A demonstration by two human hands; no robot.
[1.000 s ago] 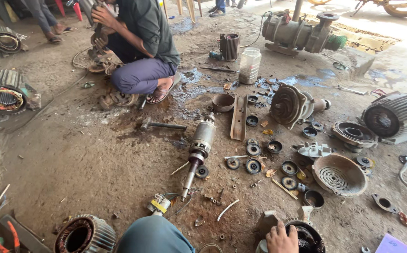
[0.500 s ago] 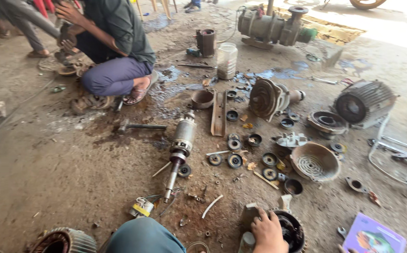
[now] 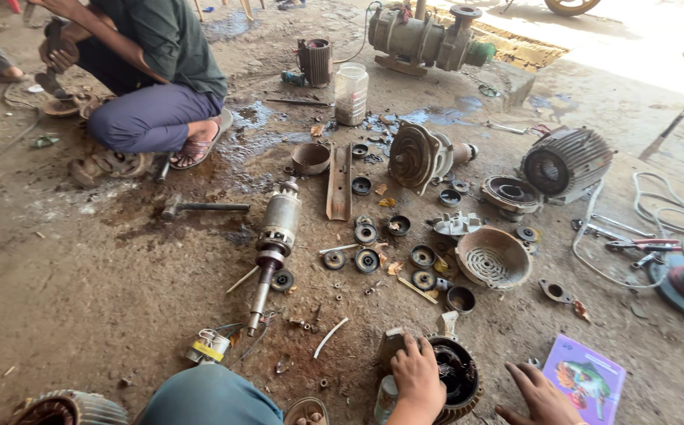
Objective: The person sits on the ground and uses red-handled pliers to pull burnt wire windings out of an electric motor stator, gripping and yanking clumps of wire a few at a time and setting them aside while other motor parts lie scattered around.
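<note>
Greasy motor housing (image 3: 456,376) at bottom centre now sits under my left hand (image 3: 418,370), fingers gripping its rim; my right hand (image 3: 543,393), newly in view, rests spread wide beside it.

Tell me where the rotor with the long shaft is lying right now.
In the head view the rotor lies on the dirt floor left of centre, shaft pointing toward the camera, between the hammer and the scattered bearings.

bearings (image 3: 367,260) ahead, bare dirt (image 3: 106,283) left
</note>
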